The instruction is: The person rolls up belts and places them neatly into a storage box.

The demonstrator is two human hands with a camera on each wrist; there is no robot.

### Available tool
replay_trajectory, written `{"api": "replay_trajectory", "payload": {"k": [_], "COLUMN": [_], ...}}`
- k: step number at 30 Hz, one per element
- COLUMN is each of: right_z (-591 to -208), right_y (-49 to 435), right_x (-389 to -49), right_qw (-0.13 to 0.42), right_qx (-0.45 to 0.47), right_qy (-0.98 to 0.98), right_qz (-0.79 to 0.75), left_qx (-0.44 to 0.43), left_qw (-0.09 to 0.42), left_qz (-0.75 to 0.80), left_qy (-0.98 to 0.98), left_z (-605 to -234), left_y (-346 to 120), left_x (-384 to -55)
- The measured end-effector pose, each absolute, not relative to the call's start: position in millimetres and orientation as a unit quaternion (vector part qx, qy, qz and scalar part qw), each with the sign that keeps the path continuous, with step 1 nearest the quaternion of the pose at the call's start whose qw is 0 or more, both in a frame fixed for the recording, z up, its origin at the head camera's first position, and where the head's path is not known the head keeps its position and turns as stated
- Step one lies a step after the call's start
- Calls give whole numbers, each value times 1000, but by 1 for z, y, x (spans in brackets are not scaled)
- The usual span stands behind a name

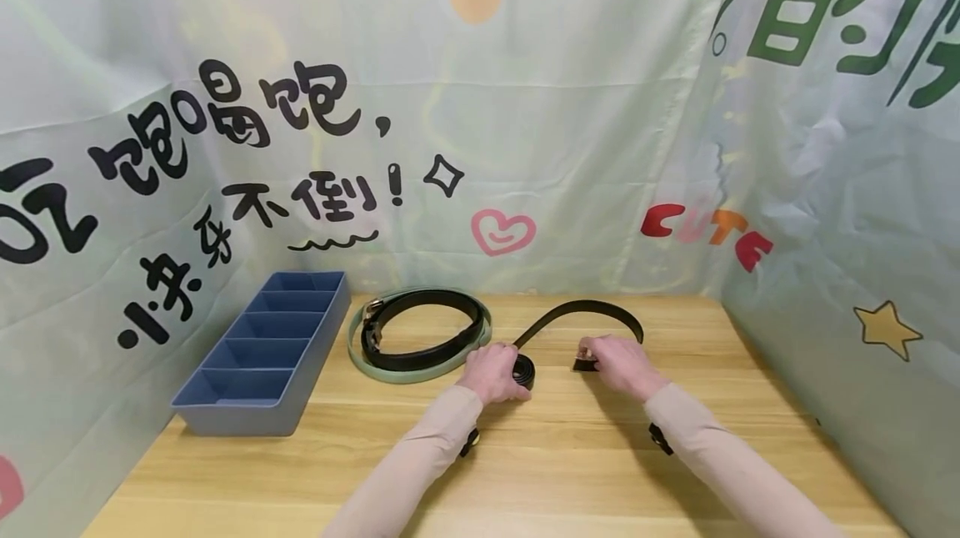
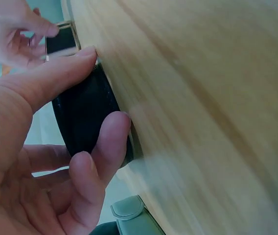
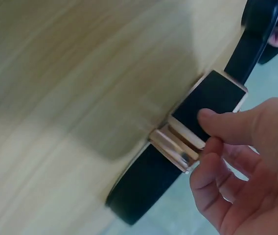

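Observation:
My left hand (image 1: 491, 373) grips the rolled end of a black belt (image 1: 525, 371), which stands on its edge on the wooden table. In the left wrist view the thumb and fingers curl round the coil (image 2: 85, 110). From this roll the strap (image 1: 592, 304) arcs back and to the right, reaching my right hand (image 1: 621, 364). There the thumb and fingers pinch the belt's buckle (image 3: 222, 98), a black plate framed in gold. A short length of black strap (image 3: 144, 183) extends past the buckle.
Left of the hands lie a looped black belt (image 1: 420, 361) and a pale green belt (image 1: 378, 374) around it. A blue-grey tray (image 1: 232, 419) with several compartments stands at the far left. Printed cloth walls (image 1: 570, 188) border the table (image 1: 540, 471) at back and sides.

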State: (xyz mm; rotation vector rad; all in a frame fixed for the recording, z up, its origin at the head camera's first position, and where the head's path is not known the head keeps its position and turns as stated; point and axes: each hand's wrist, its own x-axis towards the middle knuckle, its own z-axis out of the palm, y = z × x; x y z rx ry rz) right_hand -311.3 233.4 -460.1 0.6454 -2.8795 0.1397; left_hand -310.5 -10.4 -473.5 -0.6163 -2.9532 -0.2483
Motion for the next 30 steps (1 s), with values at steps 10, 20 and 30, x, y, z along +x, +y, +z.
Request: {"api": "replay_trajectory", "payload": {"k": [10,20,30], "right_z": [-453,-462,-477], "right_y": [264,212,170], "right_x": [-306,-302,-299], "right_qw": [99,162,100], "right_qx": [202,324,419], "right_qy": [-974,-929,-895], "right_qz": [36,77,115], "left_qx": [-194,-183,-186], "left_qw": [43,63,68], "left_qz": [-77,-61,-71], "left_qy": [-977,-979,-978], "left_z": [-471,-472,-474], "left_y": [-8,-8,-7], "left_x": [-312,-314,-312]}}
